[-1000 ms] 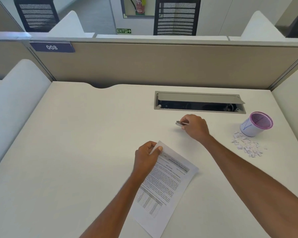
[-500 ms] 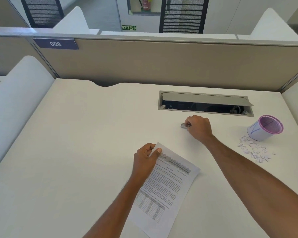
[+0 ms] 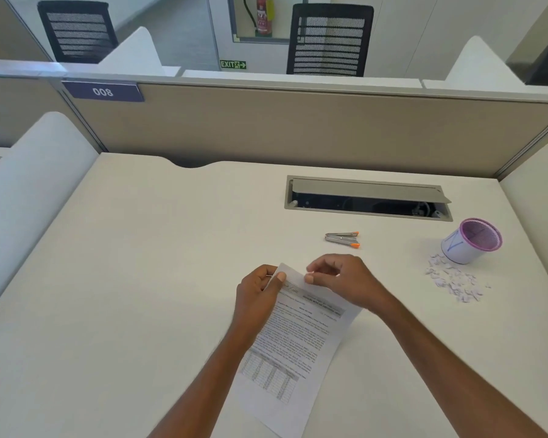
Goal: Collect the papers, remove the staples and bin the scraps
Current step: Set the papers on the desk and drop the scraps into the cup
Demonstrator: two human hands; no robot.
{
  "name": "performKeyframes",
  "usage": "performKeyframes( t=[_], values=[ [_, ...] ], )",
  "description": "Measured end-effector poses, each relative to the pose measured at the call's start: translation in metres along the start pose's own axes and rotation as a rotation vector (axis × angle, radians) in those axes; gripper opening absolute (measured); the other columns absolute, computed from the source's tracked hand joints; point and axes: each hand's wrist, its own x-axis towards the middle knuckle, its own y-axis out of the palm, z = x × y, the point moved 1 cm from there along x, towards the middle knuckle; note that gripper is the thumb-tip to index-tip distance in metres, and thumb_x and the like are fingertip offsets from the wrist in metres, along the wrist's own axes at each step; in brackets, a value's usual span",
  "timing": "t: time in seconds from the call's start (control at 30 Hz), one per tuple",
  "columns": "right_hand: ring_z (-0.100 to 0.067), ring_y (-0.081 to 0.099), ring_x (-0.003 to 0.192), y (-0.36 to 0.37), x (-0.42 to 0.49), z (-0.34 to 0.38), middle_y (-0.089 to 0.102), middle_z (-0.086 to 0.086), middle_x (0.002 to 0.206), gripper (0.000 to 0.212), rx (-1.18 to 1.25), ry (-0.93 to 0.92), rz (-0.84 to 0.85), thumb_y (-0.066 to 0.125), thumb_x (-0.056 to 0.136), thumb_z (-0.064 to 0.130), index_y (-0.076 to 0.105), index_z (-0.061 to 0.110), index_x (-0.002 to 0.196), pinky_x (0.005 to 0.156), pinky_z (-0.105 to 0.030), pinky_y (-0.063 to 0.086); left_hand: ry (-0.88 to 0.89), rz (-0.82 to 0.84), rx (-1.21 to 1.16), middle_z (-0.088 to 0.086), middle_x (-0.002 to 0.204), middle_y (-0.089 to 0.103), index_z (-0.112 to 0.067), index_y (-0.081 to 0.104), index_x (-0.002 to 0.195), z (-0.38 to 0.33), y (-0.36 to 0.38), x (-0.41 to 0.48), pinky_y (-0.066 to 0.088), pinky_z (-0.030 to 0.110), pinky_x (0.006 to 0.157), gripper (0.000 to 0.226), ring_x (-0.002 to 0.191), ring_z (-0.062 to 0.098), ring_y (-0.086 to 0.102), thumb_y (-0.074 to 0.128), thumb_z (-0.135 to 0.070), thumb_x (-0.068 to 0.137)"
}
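Pinching papers top, staple remover beyond

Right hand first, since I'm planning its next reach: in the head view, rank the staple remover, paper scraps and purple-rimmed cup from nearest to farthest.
From the right hand:
1. Staple remover, just beyond it.
2. Paper scraps, off to the right.
3. Purple-rimmed cup, right and farther back.

one paper, one staple remover, one cup (scraps uncounted)
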Motion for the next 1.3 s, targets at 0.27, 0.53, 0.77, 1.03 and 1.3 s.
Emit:
performKeyframes(
  t=[0.27,0.53,0.77,1.03,1.3],
  values=[
    [-0.005,0.072,0.082,-0.002,-0.053,0.037,0.078,0.02,0.087,0.005,-0.126,-0.196,-0.195,0.078,0.094,0.03,0.079,0.032,0.09,0.077,-0.029,0.061,0.162,-0.094,-0.025,-0.011,0.103,0.082,-0.034,0.08,0.104,-0.035,-0.012,-0.019,0.067,0.039,0.087,0.005,0.098,0.017,0.079,0.078,-0.035,0.099],
    [-0.01,0.063,0.07,0.01,-0.102,0.078,0.068,0.015,0.08,0.008,-0.419,-0.495,-0.565,0.072,0.093,0.027,0.069,0.029,0.086,0.06,-0.035,0.054,0.107,-0.219,-0.227,0.002,0.09,0.082,-0.018,0.076,0.101,-0.077,-0.013,-0.06,0.068,0.038,0.081,0.026,0.081,0.022,0.082,0.08,-0.043,0.097],
    [-0.02,0.064,0.069,0.042,-0.128,0.092,0.07,0.005,0.082,0.012,-0.599,-0.726,-0.713,0.069,0.099,0.022,0.073,0.019,0.088,0.052,-0.039,0.05,0.02,-0.154,-0.351,0.017,0.094,0.082,-0.008,0.079,0.099,-0.095,-0.02,-0.08,0.069,0.044,0.09,0.022,0.094,0.035,0.082,0.078,-0.029,0.1],
    [-0.01,0.072,0.092,0.028,-0.134,0.107,0.075,0.011,0.104,0.013,-0.092,-0.61,-0.54,0.078,0.099,0.026,0.079,0.021,0.111,0.066,-0.031,0.059,0.032,-0.009,-0.47,0.019,0.103,0.084,0.0,0.079,0.107,-0.11,-0.036,-0.098,0.065,0.048,0.097,0.023,0.1,0.033,0.083,0.07,-0.022,0.106],
    [-0.01,0.071,0.096,0.025,-0.141,0.117,0.074,0.008,0.111,0.019,-0.097,-0.639,-0.583,0.077,0.099,0.02,0.079,0.017,0.118,0.067,-0.027,0.06,0.061,0.047,-0.486,0.02,0.109,0.084,-0.003,0.081,0.115,-0.121,-0.04,-0.111,0.062,0.053,0.105,0.027,0.107,0.036,0.082,0.068,-0.024,0.107]
  ],
)
